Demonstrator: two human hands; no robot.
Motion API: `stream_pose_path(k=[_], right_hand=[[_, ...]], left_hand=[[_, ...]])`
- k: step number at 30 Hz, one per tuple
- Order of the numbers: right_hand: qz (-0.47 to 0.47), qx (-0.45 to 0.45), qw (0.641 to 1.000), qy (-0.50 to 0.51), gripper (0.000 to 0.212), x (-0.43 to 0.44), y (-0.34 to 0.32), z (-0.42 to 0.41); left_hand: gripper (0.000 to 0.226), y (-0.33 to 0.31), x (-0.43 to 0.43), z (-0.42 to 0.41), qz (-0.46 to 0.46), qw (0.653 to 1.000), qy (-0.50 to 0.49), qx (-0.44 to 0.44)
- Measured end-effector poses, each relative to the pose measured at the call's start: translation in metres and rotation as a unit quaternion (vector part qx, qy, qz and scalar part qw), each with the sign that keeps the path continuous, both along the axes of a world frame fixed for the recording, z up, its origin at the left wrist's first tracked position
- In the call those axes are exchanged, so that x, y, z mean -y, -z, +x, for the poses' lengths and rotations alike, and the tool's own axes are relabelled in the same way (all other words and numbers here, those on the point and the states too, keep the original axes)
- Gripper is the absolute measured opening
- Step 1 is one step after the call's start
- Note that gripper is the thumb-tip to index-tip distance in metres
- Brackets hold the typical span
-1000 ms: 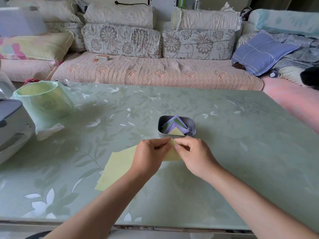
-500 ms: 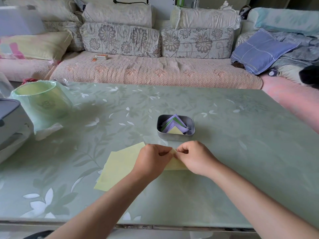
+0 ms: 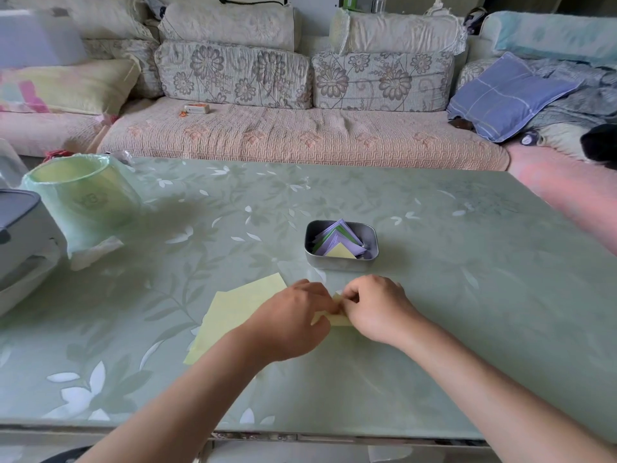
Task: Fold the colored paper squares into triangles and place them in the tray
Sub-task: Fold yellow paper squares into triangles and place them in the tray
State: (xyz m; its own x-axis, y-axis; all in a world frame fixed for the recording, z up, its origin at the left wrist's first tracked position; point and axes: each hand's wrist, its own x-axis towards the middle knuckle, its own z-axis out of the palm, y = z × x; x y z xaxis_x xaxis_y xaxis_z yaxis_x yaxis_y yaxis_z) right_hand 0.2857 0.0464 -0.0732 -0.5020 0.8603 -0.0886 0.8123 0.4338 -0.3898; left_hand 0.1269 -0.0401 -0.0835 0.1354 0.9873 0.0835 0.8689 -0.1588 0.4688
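A small yellow paper piece lies on the green table, pinched between my left hand and my right hand, whose fingers curl onto it from both sides. Most of that piece is hidden under the hands. Flat yellow paper squares lie stacked to the left, partly under my left wrist. Just beyond the hands stands a small metal tray holding several folded triangles in purple, green and yellow.
A green plastic-lined bin and a grey-and-white appliance stand at the table's left. A sofa with cushions runs behind the table. The table's near edge is close below my forearms.
Both hands have drawn back toward me, away from the tray, and closed tighter over the small yellow piece, which looks more folded and more hidden.
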Motion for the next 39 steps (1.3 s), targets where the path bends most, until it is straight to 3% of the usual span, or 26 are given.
stream_pose_path(k=[6, 10, 14, 23, 28, 32, 36, 39], right_hand=[[0.093, 0.028, 0.995, -0.012, 0.017, 0.002, 0.004, -0.001], [0.126, 0.016, 0.991, -0.051, 0.024, 0.0, 0.004, 0.004], [0.115, 0.015, 0.988, -0.1, 0.021, 0.0, 0.005, 0.011], [0.078, 0.017, 0.993, -0.091, 0.023, 0.007, 0.007, 0.016], [0.077, 0.034, 0.992, -0.092, 0.029, 0.009, 0.006, 0.016], [0.11, 0.023, 0.988, -0.102, 0.028, 0.013, 0.01, 0.017], [0.172, -0.037, 0.974, -0.145, 0.011, 0.018, 0.015, 0.021], [0.195, -0.064, 0.964, -0.172, 0.018, 0.018, 0.022, 0.028]], left_hand=[[0.041, -0.002, 0.002, 0.002, -0.013, 1.0, 0.011, -0.014], [0.045, 0.0, 0.003, 0.001, -0.009, 1.0, 0.014, -0.022], [0.046, 0.004, 0.005, 0.001, 0.006, 0.999, 0.019, -0.042], [0.056, 0.007, 0.019, 0.003, 0.045, 0.985, 0.05, -0.161], [0.045, 0.007, 0.029, 0.009, 0.102, 0.972, 0.073, -0.197], [0.041, 0.007, 0.034, 0.017, 0.117, 0.972, 0.081, -0.185], [0.05, 0.01, 0.036, 0.021, 0.081, 0.983, 0.064, -0.152], [0.054, 0.016, 0.037, 0.02, 0.079, 0.986, 0.059, -0.136]])
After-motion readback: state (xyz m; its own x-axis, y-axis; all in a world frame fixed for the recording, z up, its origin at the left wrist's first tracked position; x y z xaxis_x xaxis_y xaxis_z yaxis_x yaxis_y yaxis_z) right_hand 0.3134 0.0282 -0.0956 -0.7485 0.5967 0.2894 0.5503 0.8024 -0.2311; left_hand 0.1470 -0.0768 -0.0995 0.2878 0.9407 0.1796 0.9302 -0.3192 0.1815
